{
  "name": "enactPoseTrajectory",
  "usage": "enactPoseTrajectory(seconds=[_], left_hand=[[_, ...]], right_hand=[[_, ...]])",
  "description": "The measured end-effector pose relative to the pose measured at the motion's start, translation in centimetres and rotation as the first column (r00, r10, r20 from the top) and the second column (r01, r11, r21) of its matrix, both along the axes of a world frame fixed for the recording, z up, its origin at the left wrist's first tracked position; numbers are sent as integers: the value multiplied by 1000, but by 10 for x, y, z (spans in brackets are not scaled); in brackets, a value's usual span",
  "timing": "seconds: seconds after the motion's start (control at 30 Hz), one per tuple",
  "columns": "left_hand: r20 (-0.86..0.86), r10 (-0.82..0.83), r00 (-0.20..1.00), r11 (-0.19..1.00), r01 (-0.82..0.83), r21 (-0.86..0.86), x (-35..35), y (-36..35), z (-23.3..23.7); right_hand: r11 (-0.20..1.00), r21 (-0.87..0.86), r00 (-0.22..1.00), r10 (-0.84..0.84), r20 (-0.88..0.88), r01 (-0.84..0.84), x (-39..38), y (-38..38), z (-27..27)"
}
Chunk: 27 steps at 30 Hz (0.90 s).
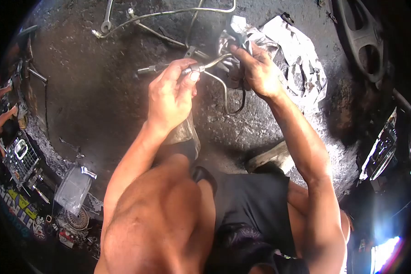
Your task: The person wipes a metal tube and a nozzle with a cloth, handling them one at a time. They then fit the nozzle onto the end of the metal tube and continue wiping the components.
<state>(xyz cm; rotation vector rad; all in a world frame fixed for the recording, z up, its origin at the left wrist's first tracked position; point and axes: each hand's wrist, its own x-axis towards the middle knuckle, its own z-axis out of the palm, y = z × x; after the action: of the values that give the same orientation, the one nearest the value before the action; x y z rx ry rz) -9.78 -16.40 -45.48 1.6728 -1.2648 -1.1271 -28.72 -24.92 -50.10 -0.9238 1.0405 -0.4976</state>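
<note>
A thin, bent metal pipe (162,68) was held above the dark, oily floor (91,105), near the middle of the scene. Its fitting was pinched between the thumb and fingertips of the left hand (171,93). A grey rag (235,32) was pressed around the pipe's right part by the closed right hand (259,68). Further pipes (169,13) and a wrench (107,16) were seen lying at the far side, and a crumpled sheet (301,59) at the right.

I can read no whole word anywhere. Near on my left, a blue sheet (25,211) on the floor (100,96) carries big yellow letters, but they are bent, partly covered and too warped to make out.
</note>
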Motion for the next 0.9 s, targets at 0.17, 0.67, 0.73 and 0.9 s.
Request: enactPoseTrajectory(seconds=[0.17,0.67,0.73,0.9], left_hand=[[306,-123,944,971,179,-160,1,-2,-3],[-132,-46,990,772,119,624,5,-6,10],[-130,52,990,767,44,640,1,-1,14],[-46,-56,997,853,72,517,3,4,13]], right_hand=[[574,-417,708,527,-471,-704,1,-18,34],[389,-367,495,311,-811,-845,51,12,29],[327,-470,554,250,-794,-820,47,10,7],[244,-649,693,275,-666,-721,25,-1,-4]])
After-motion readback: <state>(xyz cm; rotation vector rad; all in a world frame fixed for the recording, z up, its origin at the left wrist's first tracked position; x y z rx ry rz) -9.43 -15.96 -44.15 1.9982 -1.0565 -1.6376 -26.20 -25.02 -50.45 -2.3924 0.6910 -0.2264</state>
